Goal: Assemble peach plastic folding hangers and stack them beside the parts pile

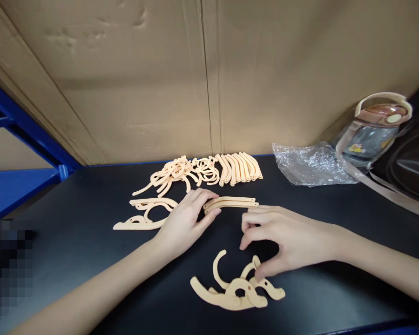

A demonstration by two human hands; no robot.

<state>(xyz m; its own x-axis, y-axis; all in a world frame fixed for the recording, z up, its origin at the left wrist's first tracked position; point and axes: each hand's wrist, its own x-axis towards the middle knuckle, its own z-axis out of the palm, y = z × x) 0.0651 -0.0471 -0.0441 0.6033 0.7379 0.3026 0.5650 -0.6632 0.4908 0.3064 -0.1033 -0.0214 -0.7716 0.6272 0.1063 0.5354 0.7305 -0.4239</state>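
My left hand (183, 221) has its thumb and fingers around the left end of two or so curved beige hanger arms (230, 202) lying side by side. To the right, my right hand (279, 235) has its thumb and bent fingers apart, with nothing visible between them. Its thumb tip is over a loose group of beige folding hanger pieces (230, 302), among them a hook (216, 270); contact is unclear. More hanger pieces (136, 225) lie left of my left hand, partly covered by it.
Behind the hands are a tangled pile of hanger hooks (176, 170) and a row of hanger arms (239, 167). A clear plastic bag (307, 163) and a strapped water bottle (370, 135) stand at the right. Cardboard (143, 93) walls the black table's (73, 260) back; a blue frame (31, 125) rises left.
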